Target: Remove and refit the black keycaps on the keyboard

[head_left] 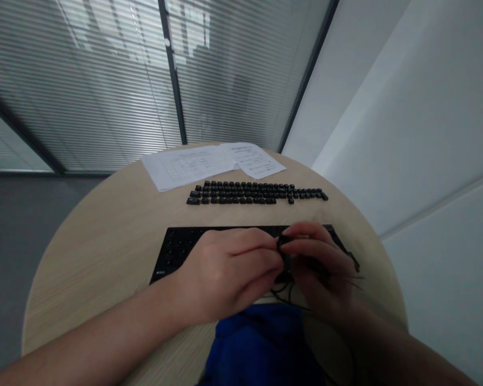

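Head view: both hands meet over a black keyboard [173, 246], working at a small black piece [282, 244] between the fingertips. Right hand [326, 268] pinches that piece, fingers bent; thin wire-like prongs [355, 277] stick out on its outer side, tool unclear. Left hand [229, 268] is curled, fingertips right at the piece, but thumb hidden, so cannot tell whether it grips or only steadies. Keyboard lies on the surface [104, 252] underneath both hands, its left end showing past the left hand, a bit of the far edge beyond the right. Black cable [282, 290] loops just below, between the hands. Loose keycaps [235, 194] stand in rows beyond the hands, well apart from them; papers [197, 163] lie farther out past the keycaps. Blue cloth [261, 343] nearest the body, below the hands. Step in hand looks like close fingertip handling of the piece above the keyboard; next move probably calls for a steady right pinch, with the left fingertips kept close.
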The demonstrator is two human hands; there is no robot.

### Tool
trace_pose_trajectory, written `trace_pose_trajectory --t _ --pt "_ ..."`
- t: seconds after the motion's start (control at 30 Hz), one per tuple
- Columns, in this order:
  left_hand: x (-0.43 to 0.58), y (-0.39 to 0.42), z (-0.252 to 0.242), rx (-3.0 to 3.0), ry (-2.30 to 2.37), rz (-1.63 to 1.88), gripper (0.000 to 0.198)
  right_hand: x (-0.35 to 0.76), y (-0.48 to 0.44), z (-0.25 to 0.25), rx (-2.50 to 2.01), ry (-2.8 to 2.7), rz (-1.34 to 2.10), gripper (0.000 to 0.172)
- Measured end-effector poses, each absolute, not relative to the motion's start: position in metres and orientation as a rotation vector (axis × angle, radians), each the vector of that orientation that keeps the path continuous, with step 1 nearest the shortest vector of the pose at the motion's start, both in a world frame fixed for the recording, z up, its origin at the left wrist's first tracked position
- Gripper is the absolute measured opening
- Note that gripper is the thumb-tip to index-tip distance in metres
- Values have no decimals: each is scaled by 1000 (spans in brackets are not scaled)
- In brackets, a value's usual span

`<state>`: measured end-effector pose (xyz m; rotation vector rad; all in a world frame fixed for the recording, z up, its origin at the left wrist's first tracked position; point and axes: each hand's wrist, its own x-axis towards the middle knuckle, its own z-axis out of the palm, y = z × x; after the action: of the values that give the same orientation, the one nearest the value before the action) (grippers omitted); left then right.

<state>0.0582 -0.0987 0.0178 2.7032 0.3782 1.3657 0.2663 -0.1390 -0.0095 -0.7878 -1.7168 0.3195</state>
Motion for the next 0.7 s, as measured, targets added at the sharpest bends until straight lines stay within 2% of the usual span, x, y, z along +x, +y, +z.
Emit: trace_pose_trajectory --t 0.13,0.23,0.37,0.7 --pt "55 -98 22 2885 418 1302 15 262 -138 -13 -790 -1508 651 29" --pt "52 -99 29 3024 470 1216 17 257 -132 -15 -779 -1349 901 41" --pt "49 -101 36 3159 518 1103 18 256 -125 -15 -818 -1253 1117 33" --pt "46 -99 29 2970 647 1208 10 256 -126 -16 -815 -1233 1013 29"
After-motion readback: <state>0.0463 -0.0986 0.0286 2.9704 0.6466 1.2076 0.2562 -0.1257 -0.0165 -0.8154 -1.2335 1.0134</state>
